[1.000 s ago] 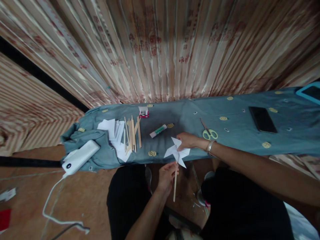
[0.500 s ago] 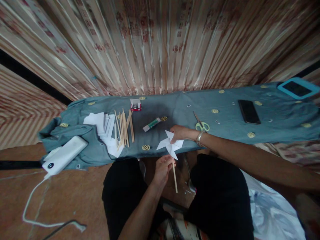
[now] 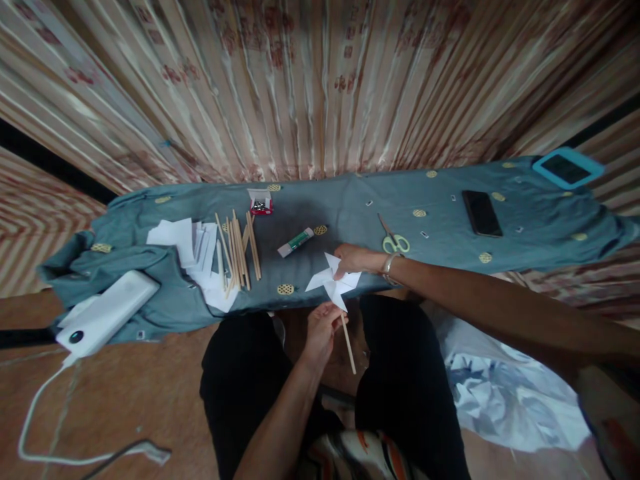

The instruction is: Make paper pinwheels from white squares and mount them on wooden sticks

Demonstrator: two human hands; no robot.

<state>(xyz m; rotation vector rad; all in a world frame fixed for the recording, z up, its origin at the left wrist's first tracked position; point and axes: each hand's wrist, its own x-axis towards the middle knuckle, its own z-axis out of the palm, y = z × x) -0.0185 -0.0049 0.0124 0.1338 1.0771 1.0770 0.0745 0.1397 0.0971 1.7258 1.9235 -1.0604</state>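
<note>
A white paper pinwheel (image 3: pixel 334 287) is at the table's front edge, its blades spread, on a thin wooden stick (image 3: pixel 349 347) that slants down below it. My left hand (image 3: pixel 321 327) is closed round the upper end of that stick, just under the lowest blade. From the right, my right hand (image 3: pixel 354 259) reaches over the pinwheel with its fingers curled. Its fingertips touch the paper close to the middle, and the exact contact is partly hidden. A glue stick (image 3: pixel 295 243) lies behind the pinwheel, and green-handled scissors (image 3: pixel 395 243) lie beyond my right wrist.
On the blue-grey cloth (image 3: pixel 350 200) are wooden sticks (image 3: pixel 239 250), paper pieces (image 3: pixel 203 243) and a small open red box (image 3: pixel 261 202) of metal bits. A white power bank (image 3: pixel 113 313) sits left; a black phone (image 3: pixel 481 213) and a blue-framed tablet (image 3: pixel 567 168) lie right.
The whole view has shifted, so the table's things appear further left and slightly higher. My right fingertips have moved inward from a blade towards the pinwheel's middle. My left hand keeps its hold.
</note>
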